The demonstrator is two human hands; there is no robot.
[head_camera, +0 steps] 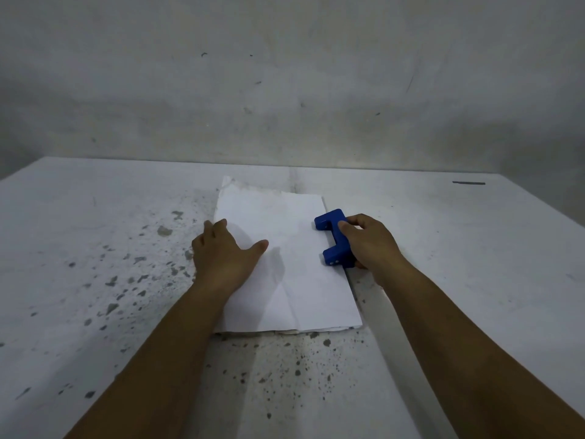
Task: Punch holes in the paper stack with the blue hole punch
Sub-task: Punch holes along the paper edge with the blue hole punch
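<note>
A white paper stack (294, 248) lies flat on the table, creased down its middle. The blue hole punch (334, 237) sits over the stack's right edge, its two arms reaching onto the paper. My right hand (370, 245) grips the punch from the right side, fingers over its top. My left hand (224, 251) lies flat on the left part of the stack, fingers spread, holding nothing.
The white table (95, 248) is speckled with dark chipped spots left of and in front of the paper. A grey wall (285, 90) stands right behind the table's far edge. A short dark mark (468, 183) lies at the far right.
</note>
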